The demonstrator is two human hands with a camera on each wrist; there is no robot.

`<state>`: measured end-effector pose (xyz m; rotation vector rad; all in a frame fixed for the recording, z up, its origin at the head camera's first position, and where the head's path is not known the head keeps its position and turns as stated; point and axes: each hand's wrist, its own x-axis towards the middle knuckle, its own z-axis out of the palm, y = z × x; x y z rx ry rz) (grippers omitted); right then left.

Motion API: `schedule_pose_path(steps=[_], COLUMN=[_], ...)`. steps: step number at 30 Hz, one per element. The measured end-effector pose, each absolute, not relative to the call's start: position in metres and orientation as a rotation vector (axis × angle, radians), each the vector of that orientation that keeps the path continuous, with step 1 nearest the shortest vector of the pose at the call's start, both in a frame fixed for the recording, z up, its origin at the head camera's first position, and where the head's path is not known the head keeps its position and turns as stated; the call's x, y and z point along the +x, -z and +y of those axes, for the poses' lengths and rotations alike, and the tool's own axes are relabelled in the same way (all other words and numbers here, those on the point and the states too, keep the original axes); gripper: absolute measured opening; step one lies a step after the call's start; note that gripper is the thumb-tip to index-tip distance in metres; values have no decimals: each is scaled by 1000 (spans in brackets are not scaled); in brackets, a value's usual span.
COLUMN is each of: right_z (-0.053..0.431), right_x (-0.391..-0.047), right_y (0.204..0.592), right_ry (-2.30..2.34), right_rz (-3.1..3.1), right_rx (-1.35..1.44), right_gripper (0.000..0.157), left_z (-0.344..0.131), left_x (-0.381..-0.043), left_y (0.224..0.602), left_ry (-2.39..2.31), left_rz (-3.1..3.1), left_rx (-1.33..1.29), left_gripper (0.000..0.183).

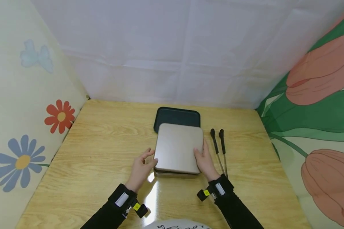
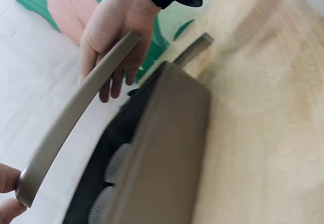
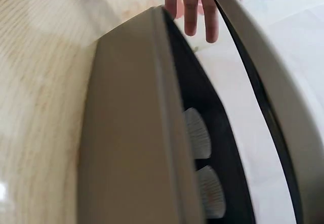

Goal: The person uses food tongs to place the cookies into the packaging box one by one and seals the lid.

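A flat metal lid is held between my two hands, just above a tin box of the same dull metal. My left hand pinches the lid's left edge between thumb and fingers. At the opposite edge my right hand grips the lid, thumb on top. The left wrist view shows a gap between the lid and the box. Inside the dark interior, white ridged round pieces show in part; their kind is unclear. The lid hides most of the contents.
Behind the box lies a dark shallow tray, partly covered by the lid in view. Two long tools with black ends and metal shafts lie right of the box on the wooden table. A white cloth hangs behind.
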<state>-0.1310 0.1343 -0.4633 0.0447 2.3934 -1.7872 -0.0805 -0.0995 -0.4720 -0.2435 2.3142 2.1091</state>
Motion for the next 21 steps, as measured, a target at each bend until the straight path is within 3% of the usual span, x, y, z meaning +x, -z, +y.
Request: schedule_pose_path(steps=[7,21], right_z=[136,135], right_x=[-132,-141], right_y=[490,508], right_ry=[1704,1723], right_rz=[2419,2341], right_rx=[94,144], right_gripper=[62,63], left_z=[-96,-91], left_x=[-76,-75], left_y=[493,499], left_ry=[-2116,-2153], left_rz=[2253,2228], left_rx=[-300,-360], left_gripper=[39,40])
